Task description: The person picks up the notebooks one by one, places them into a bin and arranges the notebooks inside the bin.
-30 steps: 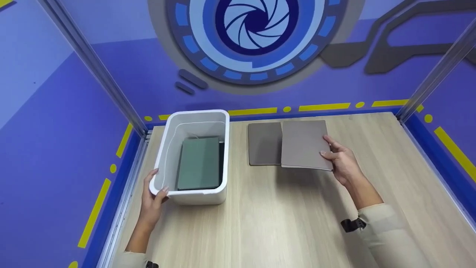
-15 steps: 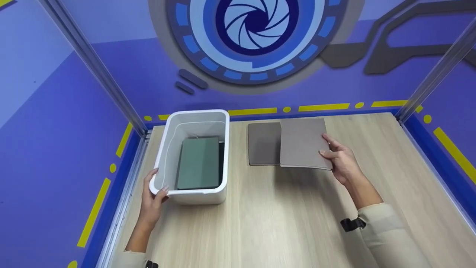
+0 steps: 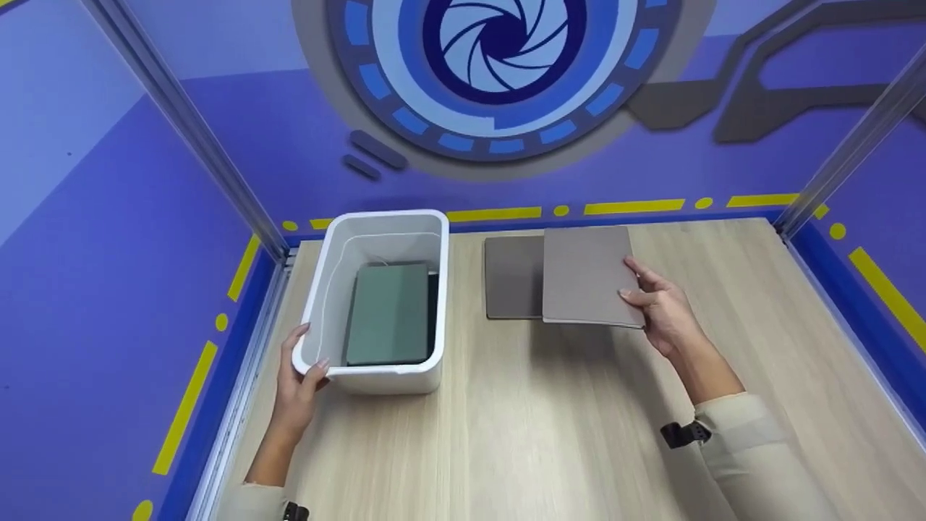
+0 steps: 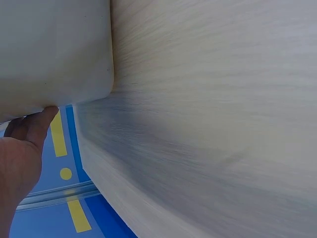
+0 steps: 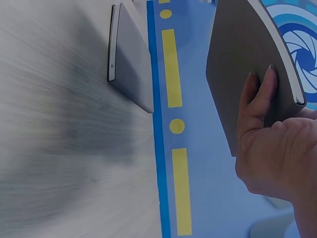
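Observation:
A grey-brown notebook [image 3: 587,278] is lifted above the table in my right hand [image 3: 669,315], thumb on its cover and fingers beneath, as the right wrist view also shows. Partly under it, in the head view, a second grey-brown notebook [image 3: 512,278] lies flat on the table. My left hand [image 3: 293,391] grips the near left corner of a white plastic bin [image 3: 401,382], thumb and fingers at the rim. Inside the bin lies a green book [image 3: 388,315], with a dark item [image 3: 432,304] partly hidden beneath its right side.
The wooden table [image 3: 492,434] carries the bin at left and the notebook at the back middle. Blue-purple panels [image 3: 217,304] with metal corner posts [image 3: 832,166] enclose the left, back and right sides.
The held notebook has shifted slightly left and away from me, covering a little more of the one on the table. My left hand stays on the bin's corner.

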Motion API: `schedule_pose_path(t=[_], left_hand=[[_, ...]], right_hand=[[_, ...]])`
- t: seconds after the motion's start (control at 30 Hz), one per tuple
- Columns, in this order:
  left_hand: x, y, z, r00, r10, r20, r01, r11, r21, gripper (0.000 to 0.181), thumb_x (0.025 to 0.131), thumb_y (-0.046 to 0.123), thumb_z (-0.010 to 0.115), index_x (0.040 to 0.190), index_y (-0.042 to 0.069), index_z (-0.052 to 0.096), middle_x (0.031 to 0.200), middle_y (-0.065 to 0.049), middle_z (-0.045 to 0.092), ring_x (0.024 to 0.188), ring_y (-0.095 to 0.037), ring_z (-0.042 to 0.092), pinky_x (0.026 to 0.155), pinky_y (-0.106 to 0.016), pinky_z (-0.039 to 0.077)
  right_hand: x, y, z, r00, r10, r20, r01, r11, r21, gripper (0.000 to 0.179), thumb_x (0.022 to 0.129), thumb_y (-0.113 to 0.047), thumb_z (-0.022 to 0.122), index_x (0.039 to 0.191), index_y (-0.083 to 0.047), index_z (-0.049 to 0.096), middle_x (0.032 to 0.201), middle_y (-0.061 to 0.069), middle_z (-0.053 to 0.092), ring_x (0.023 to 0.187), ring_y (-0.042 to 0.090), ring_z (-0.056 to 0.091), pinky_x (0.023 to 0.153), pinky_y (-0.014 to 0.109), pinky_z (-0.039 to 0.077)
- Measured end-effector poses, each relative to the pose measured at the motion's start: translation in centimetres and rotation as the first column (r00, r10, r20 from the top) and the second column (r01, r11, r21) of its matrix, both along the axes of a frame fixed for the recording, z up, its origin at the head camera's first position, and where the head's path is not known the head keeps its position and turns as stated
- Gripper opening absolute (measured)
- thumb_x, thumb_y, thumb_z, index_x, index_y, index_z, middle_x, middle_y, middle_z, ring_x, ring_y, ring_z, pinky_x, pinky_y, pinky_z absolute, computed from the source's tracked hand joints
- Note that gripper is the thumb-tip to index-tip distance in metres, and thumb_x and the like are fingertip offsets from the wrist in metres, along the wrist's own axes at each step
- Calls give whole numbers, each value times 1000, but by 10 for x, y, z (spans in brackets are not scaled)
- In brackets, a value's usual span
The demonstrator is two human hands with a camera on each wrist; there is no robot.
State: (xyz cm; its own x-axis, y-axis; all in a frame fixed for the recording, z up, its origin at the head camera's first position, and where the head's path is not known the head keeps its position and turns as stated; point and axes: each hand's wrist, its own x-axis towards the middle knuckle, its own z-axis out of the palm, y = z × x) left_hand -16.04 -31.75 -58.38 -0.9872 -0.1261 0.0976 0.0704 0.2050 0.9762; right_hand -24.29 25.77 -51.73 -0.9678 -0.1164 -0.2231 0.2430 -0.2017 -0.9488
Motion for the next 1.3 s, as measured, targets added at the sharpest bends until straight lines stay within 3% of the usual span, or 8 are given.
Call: schedule_pose_path(t=[0.13,0.23,0.43,0.6,0.73,0.9,1.1,1.3], left_hand=[[-1,1,2,1000,-3,-1,3,1000,-7,69,107,5,54,167,19,24,153,-14,39,115,-19,59,85,-24,58],[0,1,3,1000,-4,3,4,1000,3,69,107,4,54,167,19,24,156,-13,38,119,-21,58,86,-22,57],[0,0,3,1000,-7,15,6,1000,11,69,107,5,53,167,20,23,159,-14,35,121,-22,57,87,-21,57],[-1,0,1,1000,-10,11,10,1000,13,69,107,4,53,167,19,24,158,-13,36,119,-22,59,87,-22,57],[0,0,1,1000,-5,9,5,1000,8,69,107,3,54,167,19,24,154,-9,37,114,-20,59,86,-22,57],[0,0,1,1000,2,7,-2,1000,-2,70,107,3,54,167,20,24,155,-7,37,117,-22,58,86,-22,57],[-1,0,0,1000,-10,15,10,1000,-3,69,107,2,52,167,21,24,157,-10,38,126,-29,56,89,-23,57],[0,0,0,1000,-11,28,11,1000,8,68,108,6,53,167,21,23,158,-10,37,130,-30,54,91,-22,57]], right_hand=[[0,-2,0,1000,-19,-14,19,1000,-17,74,107,4,50,172,-12,17,182,12,7,126,3,58,93,18,56],[-1,-4,1,1000,-17,-22,16,999,-28,75,106,5,50,172,-11,17,182,12,7,116,-2,62,92,19,57],[-2,-8,0,1000,-4,-17,4,1000,-11,74,107,3,50,172,-12,18,182,10,6,123,2,56,94,19,56],[-3,-11,2,1000,7,-13,-7,1000,2,74,108,2,48,172,-14,16,182,9,7,143,15,43,95,19,55],[-3,-16,6,1000,12,-14,-12,1000,1,73,108,2,48,172,-15,17,182,8,7,148,21,37,94,21,57],[-3,-22,9,1000,14,-13,-14,1000,0,73,108,0,51,172,-17,19,182,8,8,143,18,42,94,22,57],[-6,-29,12,999,17,-35,-17,1000,-3,73,107,2,50,172,-15,20,181,12,13,120,3,61,90,22,59],[-10,-41,14,999,28,-41,-29,999,-33,74,106,4,51,171,-13,21,180,12,15,112,3,66,84,22,61]])
